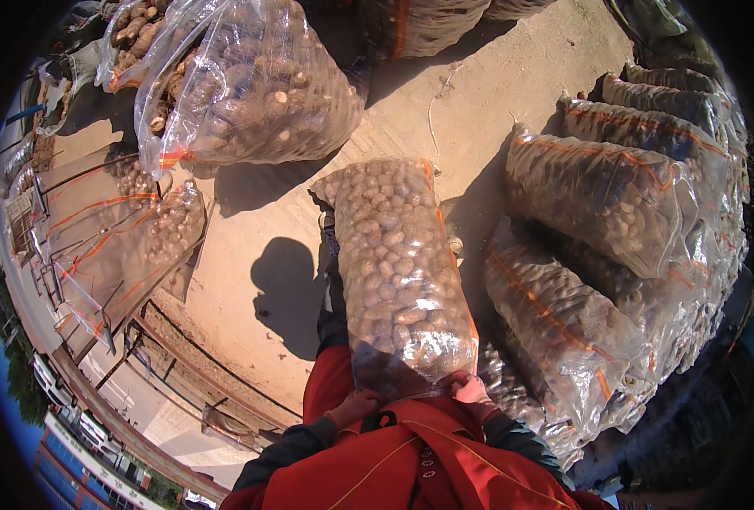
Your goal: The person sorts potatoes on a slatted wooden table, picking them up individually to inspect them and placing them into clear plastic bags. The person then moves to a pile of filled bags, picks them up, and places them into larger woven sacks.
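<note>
A long translucent mesh sack (402, 268) full of round brown tubers stretches away from my body, with an orange stripe down its right edge. My left hand (356, 406) grips the left corner of its near end. At the right corner, my right hand (469, 387) pinches the film between thumb and fingers. The sack's near end rests close against my red apron, and its weight covers most of my legs. Part of a shoe (455, 246) shows beside the sack's right edge.
Filled sacks (597, 197) are piled on the right. A bulging open-mouthed bag of tubers (268, 95) stands at the upper left. Below it, a metal-framed rack (96, 236) holds mesh bags with some tubers inside. Rusty rails (205, 376) run along the lower left. Sunlit concrete ground (243, 274) lies between.
</note>
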Demonstrator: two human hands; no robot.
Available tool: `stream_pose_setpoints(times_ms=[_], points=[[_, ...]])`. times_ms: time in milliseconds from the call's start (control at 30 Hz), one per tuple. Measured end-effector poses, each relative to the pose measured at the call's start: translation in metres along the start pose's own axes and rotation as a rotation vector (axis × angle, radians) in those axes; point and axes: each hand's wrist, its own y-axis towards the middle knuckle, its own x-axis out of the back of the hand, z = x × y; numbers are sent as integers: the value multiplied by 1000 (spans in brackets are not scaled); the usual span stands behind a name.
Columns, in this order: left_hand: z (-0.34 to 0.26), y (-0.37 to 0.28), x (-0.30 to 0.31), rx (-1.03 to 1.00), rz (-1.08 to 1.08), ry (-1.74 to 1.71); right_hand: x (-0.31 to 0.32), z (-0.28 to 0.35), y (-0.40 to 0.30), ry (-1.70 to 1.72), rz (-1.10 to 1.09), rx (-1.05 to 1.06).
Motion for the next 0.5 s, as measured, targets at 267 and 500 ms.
stream_pose_setpoints(times_ms=[267, 500], points=[[16, -2, 0, 59, -22, -90, -9, 8, -4, 30, -68, -57], [9, -1, 4, 69, -13, -119, 2, 23, -7, -16, -30, -95]])
